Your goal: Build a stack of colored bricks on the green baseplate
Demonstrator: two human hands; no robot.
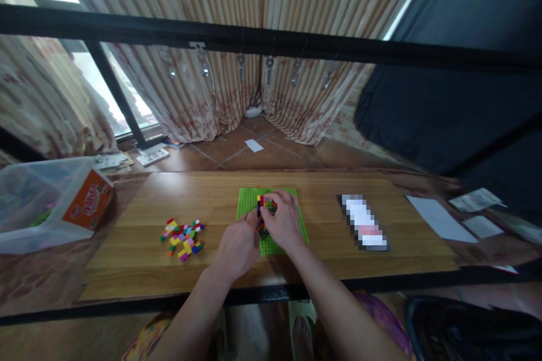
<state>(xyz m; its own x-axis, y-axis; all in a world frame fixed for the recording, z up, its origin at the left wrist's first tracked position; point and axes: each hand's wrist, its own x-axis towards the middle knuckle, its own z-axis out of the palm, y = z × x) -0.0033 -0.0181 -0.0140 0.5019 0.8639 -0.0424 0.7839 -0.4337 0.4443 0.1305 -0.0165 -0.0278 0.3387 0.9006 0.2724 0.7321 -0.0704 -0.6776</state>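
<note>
A green studded baseplate [247,197] lies on the wooden table, and a small build of multicoloured toy bricks [259,204] stands on it. My right hand [283,220] reaches over the build from the right, thumb and fingers curved around its top and side. From the left, my left hand [239,245] has its fingers closed against the near left side of the build. The hands cover much of the build, so the exact brick under each fingertip is hidden. Left of the baseplate lies a loose pile of small coloured bricks [183,237].
A phone [365,223] with a blurred screen lies on the table [326,259] at right. A translucent plastic bin [38,192] with an orange label stands beyond the left end. Papers [440,217] lie past the right end. A black metal bar [271,39] crosses beyond the table.
</note>
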